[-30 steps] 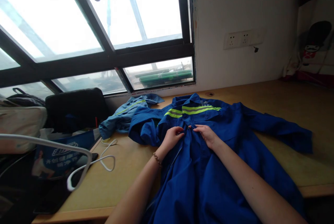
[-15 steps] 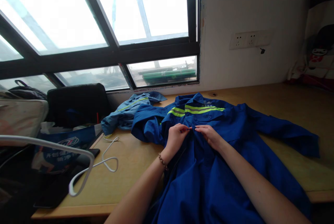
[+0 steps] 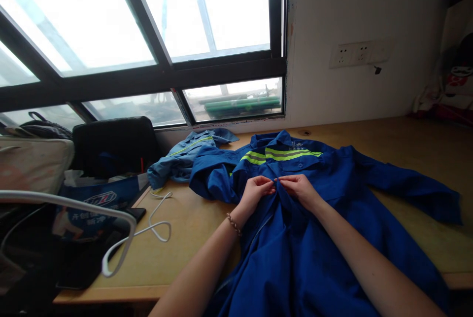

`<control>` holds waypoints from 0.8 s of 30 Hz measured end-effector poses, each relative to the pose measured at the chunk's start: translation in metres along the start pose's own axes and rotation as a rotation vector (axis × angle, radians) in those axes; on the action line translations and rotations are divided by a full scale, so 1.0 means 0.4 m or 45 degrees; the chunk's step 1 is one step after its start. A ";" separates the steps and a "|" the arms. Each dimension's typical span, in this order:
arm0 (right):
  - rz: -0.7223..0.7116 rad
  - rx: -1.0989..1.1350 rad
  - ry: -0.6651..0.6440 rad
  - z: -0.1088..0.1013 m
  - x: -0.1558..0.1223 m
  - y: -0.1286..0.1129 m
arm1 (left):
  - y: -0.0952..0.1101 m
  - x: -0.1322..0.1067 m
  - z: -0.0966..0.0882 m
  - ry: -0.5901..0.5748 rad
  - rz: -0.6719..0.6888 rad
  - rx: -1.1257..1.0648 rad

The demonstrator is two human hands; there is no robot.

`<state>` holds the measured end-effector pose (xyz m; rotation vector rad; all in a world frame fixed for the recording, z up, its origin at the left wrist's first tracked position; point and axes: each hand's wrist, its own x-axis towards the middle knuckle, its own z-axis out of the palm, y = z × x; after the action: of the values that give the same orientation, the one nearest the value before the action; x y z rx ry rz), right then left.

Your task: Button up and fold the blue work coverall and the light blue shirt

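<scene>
A dark blue work coverall (image 3: 332, 218) with yellow-green and grey reflective bands across the chest lies front up, collar toward the window, its lower part hanging toward me. Both hands meet at its front opening, just below the chest band. My left hand (image 3: 256, 191), with a beaded bracelet at the wrist, pinches the cloth edge between thumb and fingers. Close beside it, fingertips nearly touching, my right hand (image 3: 298, 191) pinches the facing edge. Whatever small fastener sits between the fingertips is too small to make out. An open zipper (image 3: 258, 233) runs down below my left hand.
A lighter blue garment (image 3: 181, 154) lies beside the left sleeve on the wooden table (image 3: 185, 253). A white cable (image 3: 158, 230) loops over the table's left side. Bags (image 3: 99, 203) and a black chair back (image 3: 114, 144) stand left. Wall sockets (image 3: 351, 54) are at the right.
The view has shifted slightly, so everything sits a little further right. My left fingers have closed in nearer to the right ones, and more of the zipper shows below them.
</scene>
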<state>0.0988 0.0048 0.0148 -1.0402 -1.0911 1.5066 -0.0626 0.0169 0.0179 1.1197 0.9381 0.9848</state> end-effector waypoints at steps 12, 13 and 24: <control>-0.797 -0.783 0.261 0.023 -0.027 -0.024 | 0.015 -0.019 0.026 0.065 0.155 -0.071; -0.802 -0.799 0.283 0.024 -0.031 -0.026 | 0.014 -0.020 0.028 0.051 0.160 -0.069; -0.731 -0.964 0.336 0.031 -0.025 -0.006 | -0.003 -0.020 0.046 0.126 0.112 0.007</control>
<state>0.0893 -0.0064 0.0208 -1.2271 -1.6357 0.4711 -0.0475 0.0042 0.0209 1.1328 0.9777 1.1185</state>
